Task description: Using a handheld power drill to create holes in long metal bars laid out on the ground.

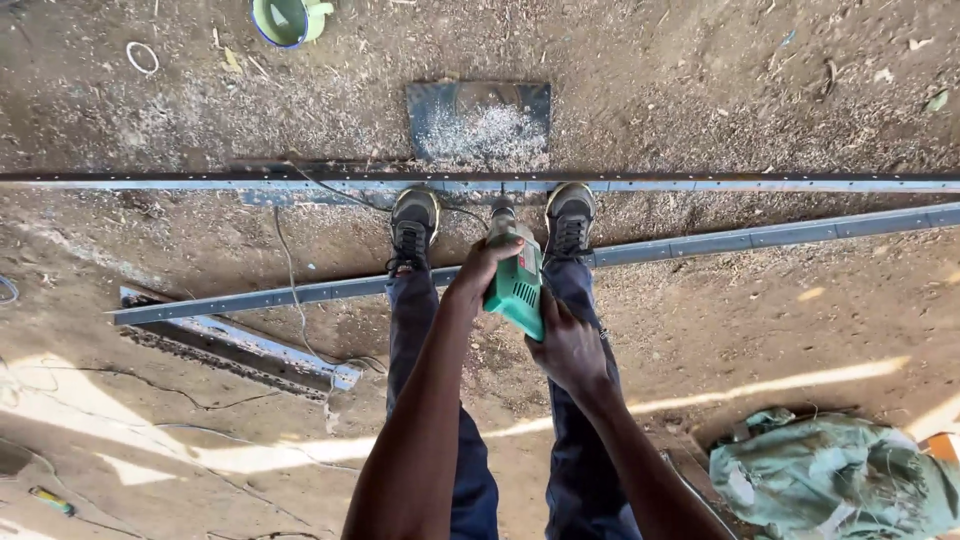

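I look straight down at my legs and shoes on a dirt floor. A green electric drill (517,280) points down at a long flat metal bar (700,184) that runs left to right under my toes. My left hand (478,272) wraps the drill's upper body. My right hand (566,346) grips its handle from below. The drill's tip sits between my two shoes at the bar, where a heap of metal shavings (478,130) lies on a dark plate beyond it.
A second long metal bar (760,238) lies slanted under my feet. A shorter metal strip (240,345) lies at the left with a thin cable (290,270) across it. A green cup (285,20) stands at the top. A crumpled green cloth (835,475) lies at the lower right.
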